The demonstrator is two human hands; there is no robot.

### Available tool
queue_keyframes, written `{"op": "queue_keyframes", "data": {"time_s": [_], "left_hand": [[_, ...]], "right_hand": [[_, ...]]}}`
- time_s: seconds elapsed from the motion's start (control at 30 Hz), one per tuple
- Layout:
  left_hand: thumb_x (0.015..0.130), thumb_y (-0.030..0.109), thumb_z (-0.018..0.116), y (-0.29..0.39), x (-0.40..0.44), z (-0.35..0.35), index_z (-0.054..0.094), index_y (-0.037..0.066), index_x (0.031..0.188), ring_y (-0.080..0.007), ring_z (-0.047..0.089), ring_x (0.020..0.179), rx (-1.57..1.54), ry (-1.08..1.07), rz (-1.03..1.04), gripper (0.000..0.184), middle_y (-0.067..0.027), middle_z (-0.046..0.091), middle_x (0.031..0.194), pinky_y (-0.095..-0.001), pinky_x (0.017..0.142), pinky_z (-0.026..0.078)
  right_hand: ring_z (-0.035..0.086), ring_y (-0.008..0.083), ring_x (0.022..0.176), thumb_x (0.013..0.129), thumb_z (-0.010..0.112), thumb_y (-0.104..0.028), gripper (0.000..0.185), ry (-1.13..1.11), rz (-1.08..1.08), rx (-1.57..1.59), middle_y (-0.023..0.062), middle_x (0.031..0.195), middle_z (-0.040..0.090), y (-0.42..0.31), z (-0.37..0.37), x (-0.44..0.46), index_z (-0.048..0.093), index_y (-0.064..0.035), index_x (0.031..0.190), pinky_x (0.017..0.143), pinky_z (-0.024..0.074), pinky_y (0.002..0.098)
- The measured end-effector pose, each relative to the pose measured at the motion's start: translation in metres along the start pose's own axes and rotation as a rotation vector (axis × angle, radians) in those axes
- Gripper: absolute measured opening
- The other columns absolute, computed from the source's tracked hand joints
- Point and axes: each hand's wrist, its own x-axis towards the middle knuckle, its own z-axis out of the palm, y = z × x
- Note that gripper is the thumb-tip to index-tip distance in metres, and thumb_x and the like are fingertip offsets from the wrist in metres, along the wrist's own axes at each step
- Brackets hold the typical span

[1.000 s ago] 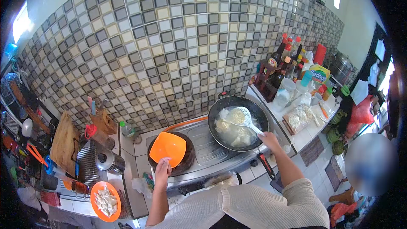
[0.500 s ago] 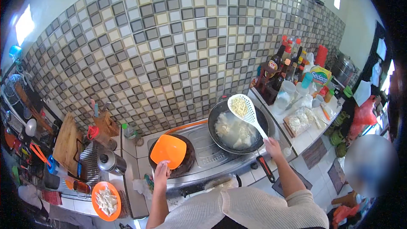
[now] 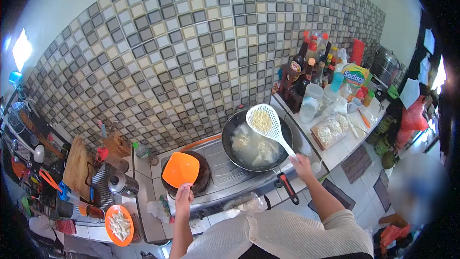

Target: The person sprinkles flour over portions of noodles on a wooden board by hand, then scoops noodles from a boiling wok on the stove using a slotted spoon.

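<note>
My right hand (image 3: 301,167) is closed round the handle of a white perforated skimmer (image 3: 275,132). Pale noodles (image 3: 262,121) lie in its bowl, over a dark wok (image 3: 229,151) on the stove. Cloudy liquid with pale pieces (image 3: 265,152) fills the wok, and some steam seems to rise. With my left hand (image 3: 184,197) I grip the near edge of an orange square bowl (image 3: 181,169), tilted above the dark left burner (image 3: 204,182). No contents show inside the bowl.
To the left are an orange plate of white pieces (image 3: 114,238), a lidded metal pot (image 3: 123,185) and a cutting board (image 3: 78,168). Sauce bottles (image 3: 300,57), plastic containers (image 3: 311,100) and a tray of noodles (image 3: 330,132) stand right of the wok. The wok's handle (image 3: 287,188) points toward me.
The camera view has shifted, moving the scene slightly left in the picture. Both hands keep their holds; the skimmer with noodles stays over the wok and the orange bowl over the left burner.
</note>
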Motion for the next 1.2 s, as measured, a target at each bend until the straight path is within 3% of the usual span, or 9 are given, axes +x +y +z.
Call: {"op": "queue_keyframes", "data": {"time_s": [0.57,0.63,0.7,0.77,0.83,0.9,1.1,1.17,1.2], "left_hand": [[0.097,0.022,0.045,-0.039,-0.037,0.044,0.056,0.007,0.104,-0.0039,0.031,0.052,0.092,0.083,-0.071,0.02,0.0054,0.036,0.059,-0.0196,0.046,0.024],[0.095,0.025,0.048,-0.076,-0.044,0.032,0.056,0.008,0.097,-0.004,0.031,0.05,0.006,0.111,-0.075,0.018,0.0058,0.033,0.059,-0.0202,0.044,0.024],[0.091,0.031,0.051,-0.121,-0.053,0.017,0.053,0.01,0.091,-0.0047,0.032,0.049,-0.27,0.465,-0.335,0.021,0.0057,0.033,0.06,-0.0209,0.042,0.022],[0.086,0.039,0.053,-0.17,-0.064,-0.006,0.048,0.01,0.092,-0.0072,0.032,0.047,-0.372,0.739,-0.39,0.03,0.0017,0.04,0.069,-0.0231,0.038,0.022],[0.084,0.037,0.052,-0.223,-0.065,-0.043,0.048,0.009,0.092,-0.0096,0.032,0.045,-0.421,1.047,-0.447,0.029,-0.0029,0.046,0.075,-0.0251,0.037,0.025],[0.084,0.035,0.049,-0.247,-0.072,-0.069,0.05,0.008,0.092,-0.0112,0.034,0.044,-0.331,1.099,-0.377,0.028,-0.0055,0.05,0.08,-0.0271,0.037,0.028],[0.085,0.037,0.052,-0.287,-0.067,-0.14,0.055,0.009,0.087,-0.0135,0.047,0.05,-0.106,0.916,-0.271,0.028,-0.0039,0.055,0.069,-0.0256,0.041,0.036],[0.088,0.037,0.043,-0.305,-0.07,-0.17,0.053,0.006,0.097,-0.0205,0.058,0.066,-0.444,0.726,-0.341,0.034,-0.0085,0.059,0.089,-0.0324,0.049,0.045],[0.088,0.043,0.042,-0.315,-0.071,-0.177,0.053,0.006,0.101,-0.0236,0.057,0.076,-0.487,0.767,-0.318,0.041,-0.0093,0.061,0.095,-0.0364,0.057,0.047]], "right_hand": [[0.048,0.0174,0.058,0.086,0.062,-0.034,0.033,-0.014,0.084,0.035,0.0131,0.066,0.055,0.043,-0.004,-0.003,0.061,-0.0006,0.086,0.055,0.0385,0.0331],[0.048,0.0171,0.059,0.086,0.062,-0.034,0.033,-0.005,0.095,0.086,0.0133,0.066,0.055,0.043,-0.006,0.001,0.061,-0.0005,0.086,0.055,0.0386,0.033],[0.048,0.0167,0.06,0.087,0.061,-0.033,0.033,-0.03,0.044,0.029,0.0132,0.066,0.054,0.05,-0.002,0.001,0.06,-0.0001,0.084,0.056,0.0386,0.0328],[0.046,0.0135,0.057,0.088,0.06,-0.034,0.033,-0.018,0.031,0.029,0.0086,0.062,0.05,0.05,-0.001,0.005,0.058,-0.0009,0.081,0.053,0.0369,0.0317],[0.044,0.0103,0.055,0.089,0.059,-0.034,0.034,-0.011,0.021,0.02,0.0039,0.057,0.046,0.05,-0.001,0.008,0.057,-0.0018,0.078,0.05,0.0352,0.0305],[0.043,0.0112,0.056,0.089,0.059,-0.034,0.034,-0.047,-0.002,-0.012,0.0044,0.058,0.047,0.048,0.0,0.008,0.056,-0.0017,0.078,0.051,0.0343,0.0308],[0.042,0.0129,0.056,0.088,0.06,-0.035,0.034,-0.042,0.033,-0.066,0.0074,0.059,0.049,0.039,-0.009,0.016,0.058,-0.0009,0.082,0.052,0.0357,0.0318],[0.042,0.0142,0.056,0.087,0.06,-0.035,0.035,-0.075,0.041,-0.116,0.0104,0.06,0.05,0.042,-0.01,0.019,0.059,0.0001,0.083,0.053,0.0367,0.0327],[0.042,0.0134,0.055,0.087,0.06,-0.035,0.035,-0.065,0.088,-0.014,0.0094,0.059,0.05,0.057,-0.004,0.025,0.059,-0.0001,0.084,0.053,0.0365,0.0322]]}}
